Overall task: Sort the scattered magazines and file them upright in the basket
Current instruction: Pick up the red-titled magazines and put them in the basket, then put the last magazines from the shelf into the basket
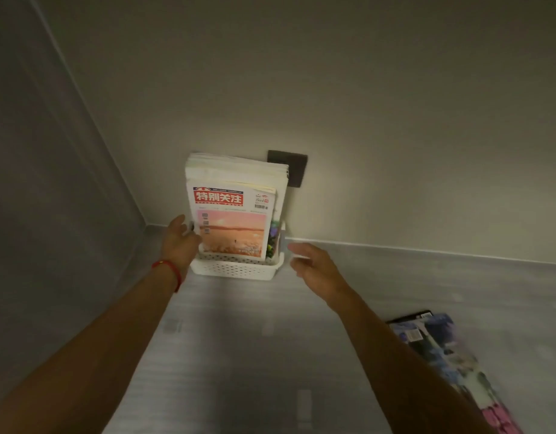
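A white perforated basket stands on the grey surface against the back wall. Several magazines stand upright in it; the front magazine has a red title block and a pink sunset picture. My left hand, with a red string on its wrist, touches the left edge of that front magazine. My right hand hovers just right of the basket, fingers apart, holding nothing. More magazines lie flat at the lower right, with floral covers, partly cut off by the frame edge.
A dark wall plate sits on the wall behind the upright stack. A grey side wall closes the left. The grey surface stretches between my arms.
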The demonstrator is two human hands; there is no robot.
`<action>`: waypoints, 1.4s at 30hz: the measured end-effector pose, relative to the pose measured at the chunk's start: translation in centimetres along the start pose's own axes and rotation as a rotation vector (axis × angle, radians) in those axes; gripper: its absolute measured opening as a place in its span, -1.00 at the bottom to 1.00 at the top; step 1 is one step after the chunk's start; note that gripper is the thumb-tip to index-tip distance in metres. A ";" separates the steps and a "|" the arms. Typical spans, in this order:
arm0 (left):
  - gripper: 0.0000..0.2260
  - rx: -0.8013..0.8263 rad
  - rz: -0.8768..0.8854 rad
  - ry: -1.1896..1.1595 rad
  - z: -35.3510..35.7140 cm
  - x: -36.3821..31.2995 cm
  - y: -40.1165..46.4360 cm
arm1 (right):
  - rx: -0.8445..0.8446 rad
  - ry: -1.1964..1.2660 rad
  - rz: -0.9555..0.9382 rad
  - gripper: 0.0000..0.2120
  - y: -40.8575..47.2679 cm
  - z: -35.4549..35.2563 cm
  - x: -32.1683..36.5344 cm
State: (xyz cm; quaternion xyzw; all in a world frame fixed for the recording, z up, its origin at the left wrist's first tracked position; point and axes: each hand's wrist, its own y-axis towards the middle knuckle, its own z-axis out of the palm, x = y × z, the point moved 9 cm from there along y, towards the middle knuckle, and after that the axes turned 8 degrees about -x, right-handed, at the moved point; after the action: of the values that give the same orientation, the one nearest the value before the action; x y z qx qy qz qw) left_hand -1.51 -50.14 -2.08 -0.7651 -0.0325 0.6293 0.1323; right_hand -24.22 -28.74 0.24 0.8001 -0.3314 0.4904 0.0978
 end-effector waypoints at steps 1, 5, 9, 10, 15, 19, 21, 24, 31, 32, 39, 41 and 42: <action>-0.58 -0.021 0.065 0.019 0.0 -0.5 -1.6 | -0.020 -0.008 0.008 -0.67 -1.0 -1.3 -2.0; -0.53 -0.030 0.215 0.209 2.8 1.1 -9.8 | -0.154 -0.097 0.071 -0.75 -5.9 -7.9 -11.0; -0.52 0.246 0.354 0.499 10.8 5.4 -19.5 | -0.294 -0.342 0.284 -0.78 -11.2 -16.3 -20.9; -0.51 0.324 0.378 0.563 13.0 6.6 -21.8 | -0.347 -0.381 0.360 -0.77 -12.6 -18.8 -23.4; -0.43 0.625 0.322 0.899 20.4 14.0 -30.4 | -0.409 -0.556 0.756 -0.36 -20.0 -27.2 -33.4; -0.37 0.731 0.340 1.122 23.4 17.4 -34.4 | -0.311 -0.636 0.801 -0.12 -21.8 -27.5 -36.3; -0.34 0.771 0.258 1.149 24.0 18.9 -35.7 | -0.304 -0.674 0.732 -0.13 -21.6 -27.4 -36.7; -0.33 0.781 0.198 1.185 24.5 19.3 -36.2 | -0.326 -0.710 0.714 -0.21 -21.6 -28.0 -36.5; -0.51 0.612 0.276 0.878 23.9 13.8 -35.7 | -0.487 -0.348 0.272 -0.83 -21.2 -30.5 -31.9; -0.52 0.572 0.349 0.836 24.0 12.1 -36.0 | -0.504 -0.328 0.174 -0.84 -21.1 -31.2 -30.1; -0.36 0.396 1.028 0.675 26.3 -1.8 -39.3 | -0.270 -0.205 -0.298 -0.80 -19.3 -32.6 -13.6; -0.30 0.414 1.108 0.735 26.7 -3.5 -39.7 | -0.197 -0.212 -0.378 -0.84 -18.5 -31.4 -9.1; -0.31 0.425 1.089 0.749 26.6 -3.9 -39.4 | -0.178 -0.245 -0.422 -0.87 -18.1 -30.5 -7.1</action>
State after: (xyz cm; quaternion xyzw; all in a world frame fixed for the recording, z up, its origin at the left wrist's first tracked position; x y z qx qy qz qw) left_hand -23.58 -8.79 6.61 -0.7955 0.5280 0.2924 -0.0531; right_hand -37.00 2.82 12.50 0.8932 -0.2084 0.3275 0.2270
